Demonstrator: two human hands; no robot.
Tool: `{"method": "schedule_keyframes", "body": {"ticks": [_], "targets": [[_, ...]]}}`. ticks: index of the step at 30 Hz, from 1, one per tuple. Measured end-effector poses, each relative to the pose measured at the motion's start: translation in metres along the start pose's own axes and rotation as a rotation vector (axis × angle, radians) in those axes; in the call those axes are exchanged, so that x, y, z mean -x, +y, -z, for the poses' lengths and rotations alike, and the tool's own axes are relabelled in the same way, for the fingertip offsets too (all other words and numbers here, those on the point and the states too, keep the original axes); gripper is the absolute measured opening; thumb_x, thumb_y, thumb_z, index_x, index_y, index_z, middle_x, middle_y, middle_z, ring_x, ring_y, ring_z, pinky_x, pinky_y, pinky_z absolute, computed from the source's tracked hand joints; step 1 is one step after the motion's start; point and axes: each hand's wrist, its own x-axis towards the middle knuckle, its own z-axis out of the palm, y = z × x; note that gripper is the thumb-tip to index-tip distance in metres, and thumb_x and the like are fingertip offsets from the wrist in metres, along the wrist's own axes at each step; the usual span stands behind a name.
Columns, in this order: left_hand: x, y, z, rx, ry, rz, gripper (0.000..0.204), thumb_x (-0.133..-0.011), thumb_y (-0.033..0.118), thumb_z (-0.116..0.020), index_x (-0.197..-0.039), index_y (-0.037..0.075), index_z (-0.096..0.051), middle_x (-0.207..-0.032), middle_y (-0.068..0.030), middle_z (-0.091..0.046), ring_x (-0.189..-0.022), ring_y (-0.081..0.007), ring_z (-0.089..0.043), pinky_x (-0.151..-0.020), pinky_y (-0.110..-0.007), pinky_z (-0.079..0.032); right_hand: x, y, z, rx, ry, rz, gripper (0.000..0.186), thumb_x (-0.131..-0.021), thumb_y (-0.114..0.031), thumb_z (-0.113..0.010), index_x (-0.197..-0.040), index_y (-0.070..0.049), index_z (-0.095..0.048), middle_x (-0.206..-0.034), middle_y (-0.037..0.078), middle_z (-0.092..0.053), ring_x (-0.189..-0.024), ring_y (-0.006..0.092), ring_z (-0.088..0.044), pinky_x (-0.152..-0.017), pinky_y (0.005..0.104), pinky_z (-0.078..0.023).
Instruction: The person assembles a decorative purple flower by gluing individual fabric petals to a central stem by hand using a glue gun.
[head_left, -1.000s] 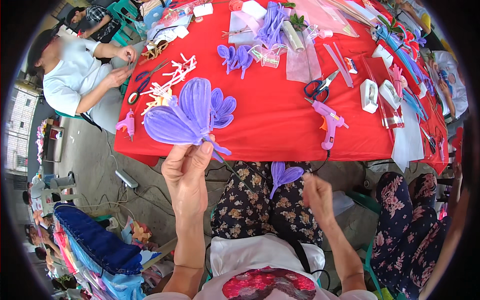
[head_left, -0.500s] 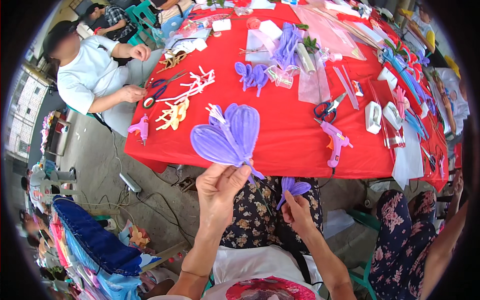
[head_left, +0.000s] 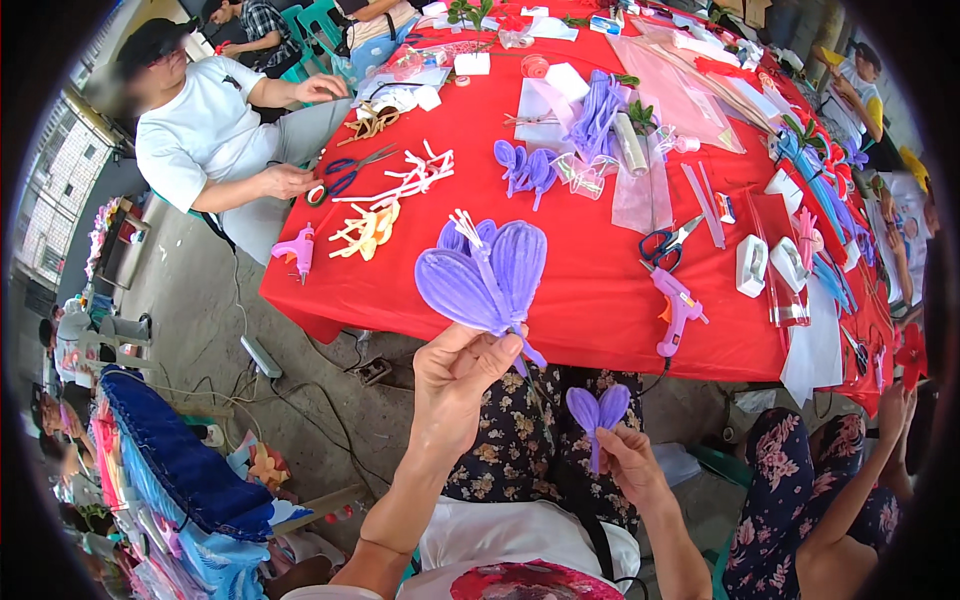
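My left hand [head_left: 465, 372] pinches the base of a purple fuzzy pipe-cleaner flower [head_left: 487, 275], held up before the table's front edge. Its rounded petals fan out around pale stamens with white tips, and a thin stem trails below. Lower and to the right, above my lap, my right hand [head_left: 632, 462] grips a smaller purple petal piece [head_left: 598, 412] by its narrow end. That piece has two upright lobes spread in a V. The two purple pieces are apart from each other.
On the red-covered table [head_left: 590, 320] lie a pink glue gun [head_left: 680, 312], scissors [head_left: 668, 245], more purple petals [head_left: 525, 172], white and yellow pipe-cleaner pieces [head_left: 368, 232] and a second glue gun [head_left: 297, 252]. A co-worker in white [head_left: 205, 130] sits at the left. Cables cross the floor.
My right hand has turned and raised the small petal piece, so its lobes now point up. The flower in my left hand appears slightly further right and lower, as the whole view has shifted.
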Motion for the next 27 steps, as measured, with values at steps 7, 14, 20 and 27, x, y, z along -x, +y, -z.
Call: {"method": "schedule_keyframes", "body": {"ticks": [7, 14, 20, 27], "targets": [[-0.004, 0.000, -0.011, 0.059, -0.037, 0.039, 0.024, -0.078, -0.002, -0.058, -0.102, 0.000, -0.058, -0.093, -0.0055, -0.060, -0.085, -0.0105, -0.054, -0.078, -0.025, -0.044, 0.030, -0.060, -0.033, -0.173, -0.027, 0.533, 0.013, -0.074, -0.011, -0.066, -0.080, -0.002, -0.060, -0.071, 0.009, -0.060, -0.057, 0.0138, -0.056, -0.051, 0.0260, -0.047], [-0.001, 0.007, -0.025, 0.029, -0.017, 0.030, 0.023, -0.077, -0.003, -0.059, -0.100, -0.001, -0.058, -0.094, -0.0075, -0.060, -0.086, -0.0125, -0.056, -0.079, -0.026, -0.044, 0.033, -0.107, -0.087, -0.142, -0.046, 0.820, 0.014, -0.074, -0.005, -0.064, -0.084, 0.003, -0.059, -0.078, 0.014, -0.061, -0.060, 0.0156, -0.057, -0.052, 0.0289, -0.049], [0.003, 0.011, -0.032, -0.054, 0.022, -0.012, 0.022, -0.075, -0.003, -0.061, -0.097, -0.003, -0.058, -0.091, -0.0091, -0.061, -0.083, -0.0133, -0.057, -0.079, -0.027, -0.044, 0.020, -0.108, -0.114, -0.059, -0.073, 0.826, 0.011, -0.077, -0.002, -0.060, -0.087, 0.002, -0.058, -0.076, 0.009, -0.060, -0.061, 0.0138, -0.056, -0.054, 0.0272, -0.048], [0.007, 0.012, -0.037, -0.081, 0.036, 0.031, 0.022, -0.075, -0.004, -0.061, -0.097, -0.004, -0.058, -0.092, -0.0098, -0.061, -0.084, -0.0142, -0.057, -0.078, -0.026, -0.045, 0.018, -0.112, -0.120, -0.087, -0.119, 0.773, 0.009, -0.080, 0.001, -0.057, -0.089, 0.004, -0.058, -0.077, 0.010, -0.060, -0.064, 0.0128, -0.057, -0.059, 0.0265, -0.051]]}}
